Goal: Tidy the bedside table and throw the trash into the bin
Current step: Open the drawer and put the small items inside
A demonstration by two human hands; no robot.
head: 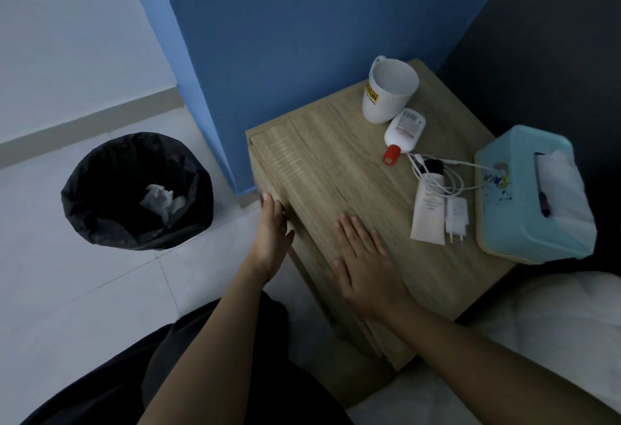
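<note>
The wooden bedside table (336, 162) stands against the blue wall. My right hand (364, 263) lies flat on its top near the front, fingers straight and holding nothing. At the table's left front edge, my left hand (270, 239) touches the edge with straight fingers, empty. On the table's right half stand a white mug (389, 90), a white bottle with a red cap (403, 133), a cream tube (428, 212), a white charger with its cable (456, 214) and a light blue tissue box (534, 196). The black-lined bin (136, 189) stands on the floor to the left, with crumpled tissues (159, 199) inside.
White bedding (537, 330) lies at the lower right, against the table's side. Pale floor tiles (84, 290) spread between the bin and my dark-clothed lap (201, 374). The blue wall (302, 21) closes off the back.
</note>
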